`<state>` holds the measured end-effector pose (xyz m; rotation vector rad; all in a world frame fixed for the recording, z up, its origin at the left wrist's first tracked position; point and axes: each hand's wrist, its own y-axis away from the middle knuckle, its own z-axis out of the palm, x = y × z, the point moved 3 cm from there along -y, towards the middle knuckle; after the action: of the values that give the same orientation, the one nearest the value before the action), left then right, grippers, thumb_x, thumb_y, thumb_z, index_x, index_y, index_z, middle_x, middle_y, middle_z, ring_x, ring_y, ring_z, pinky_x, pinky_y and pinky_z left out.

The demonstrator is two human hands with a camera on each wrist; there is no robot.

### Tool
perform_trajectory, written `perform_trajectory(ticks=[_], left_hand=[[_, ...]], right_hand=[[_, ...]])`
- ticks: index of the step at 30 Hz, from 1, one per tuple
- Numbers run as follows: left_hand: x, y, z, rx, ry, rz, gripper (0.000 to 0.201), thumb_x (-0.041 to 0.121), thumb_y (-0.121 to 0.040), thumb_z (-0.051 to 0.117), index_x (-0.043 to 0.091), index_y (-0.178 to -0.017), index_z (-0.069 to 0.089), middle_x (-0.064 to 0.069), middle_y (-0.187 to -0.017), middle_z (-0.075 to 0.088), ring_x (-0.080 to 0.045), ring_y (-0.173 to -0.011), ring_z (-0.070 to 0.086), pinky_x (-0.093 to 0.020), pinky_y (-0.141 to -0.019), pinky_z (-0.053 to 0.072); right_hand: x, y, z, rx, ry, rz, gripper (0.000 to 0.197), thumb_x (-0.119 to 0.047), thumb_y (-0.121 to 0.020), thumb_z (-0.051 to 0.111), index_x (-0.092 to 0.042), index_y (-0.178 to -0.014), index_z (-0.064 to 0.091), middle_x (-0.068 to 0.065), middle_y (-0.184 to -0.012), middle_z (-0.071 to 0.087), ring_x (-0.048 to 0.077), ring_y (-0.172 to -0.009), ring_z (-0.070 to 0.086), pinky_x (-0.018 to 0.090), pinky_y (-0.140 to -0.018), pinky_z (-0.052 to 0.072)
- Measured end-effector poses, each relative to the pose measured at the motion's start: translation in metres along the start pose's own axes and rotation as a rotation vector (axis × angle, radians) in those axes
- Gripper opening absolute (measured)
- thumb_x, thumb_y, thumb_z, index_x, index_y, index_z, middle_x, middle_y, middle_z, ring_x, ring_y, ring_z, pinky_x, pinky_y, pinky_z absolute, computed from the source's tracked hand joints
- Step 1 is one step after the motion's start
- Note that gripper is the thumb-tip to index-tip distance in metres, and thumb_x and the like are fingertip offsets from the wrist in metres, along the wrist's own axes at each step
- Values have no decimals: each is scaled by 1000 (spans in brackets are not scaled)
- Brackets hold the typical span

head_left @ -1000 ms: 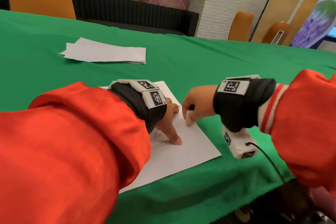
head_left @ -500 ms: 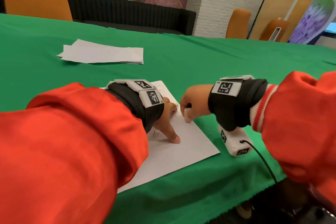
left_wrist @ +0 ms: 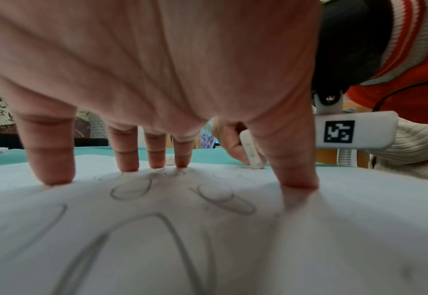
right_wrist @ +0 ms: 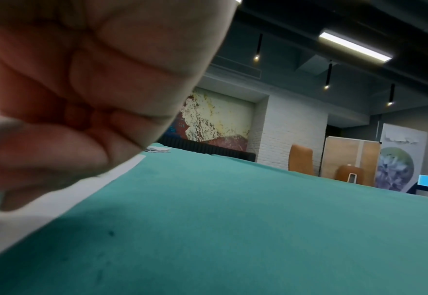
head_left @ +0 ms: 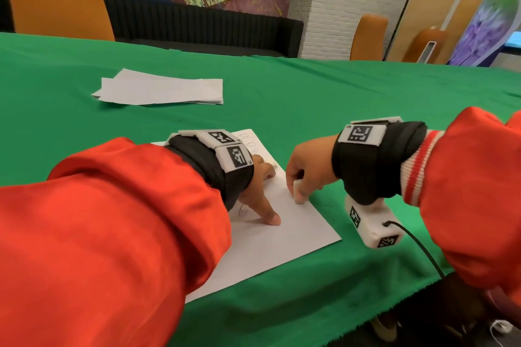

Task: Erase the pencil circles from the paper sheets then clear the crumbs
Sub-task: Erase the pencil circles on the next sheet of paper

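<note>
We find no words, brand names or numbers that can be read. The only signs are black-and-white square code markers: two on the left wristband [head_left: 229, 146], one on top of the right wristband [head_left: 361, 134], and two on the white camera block [head_left: 372, 225] under the right wrist. One such marker [left_wrist: 339, 131] shows clearly in the left wrist view. The paper [left_wrist: 233, 249] bears only pencil loops, no writing.

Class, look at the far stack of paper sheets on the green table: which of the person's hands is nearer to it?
Left. The left hand lies closer below the stack, pressing the near sheet; the right hand is farther off to the right.
</note>
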<state>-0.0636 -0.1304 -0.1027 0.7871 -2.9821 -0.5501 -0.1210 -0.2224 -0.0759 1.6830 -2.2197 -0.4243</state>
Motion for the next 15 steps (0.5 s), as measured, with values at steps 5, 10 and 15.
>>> perform_trajectory(ticks=[5, 10, 15], left_hand=[[1, 0, -2, -7, -2, 1, 90, 65, -75, 62, 23, -146, 27, 0, -147, 31, -23, -129, 39, -33, -99, 32], [-1, 1, -1, -5, 9, -1, 94, 66, -73, 64, 24, -147, 25, 1, -148, 30, -23, -131, 37, -34, -101, 31], [4, 8, -6, -3, 18, -4, 85, 60, -77, 65, 23, -145, 29, 0, -147, 29, -22, -130, 37, -31, -98, 32]], right_hand=[[0, -6, -5, 96, 23, 50, 18, -27, -80, 71, -20, -97, 70, 1, -96, 69, 13, -72, 55, 15, -55, 38], [-6, 4, 0, -40, 1, -8, 15, -28, -78, 73, -22, -91, 70, -3, -78, 63, 6, -55, 51, 16, -53, 39], [6, 6, -5, 183, -201, 44, 5, -25, -85, 64, -21, -87, 62, -4, -70, 60, 11, -59, 53, 16, -53, 43]])
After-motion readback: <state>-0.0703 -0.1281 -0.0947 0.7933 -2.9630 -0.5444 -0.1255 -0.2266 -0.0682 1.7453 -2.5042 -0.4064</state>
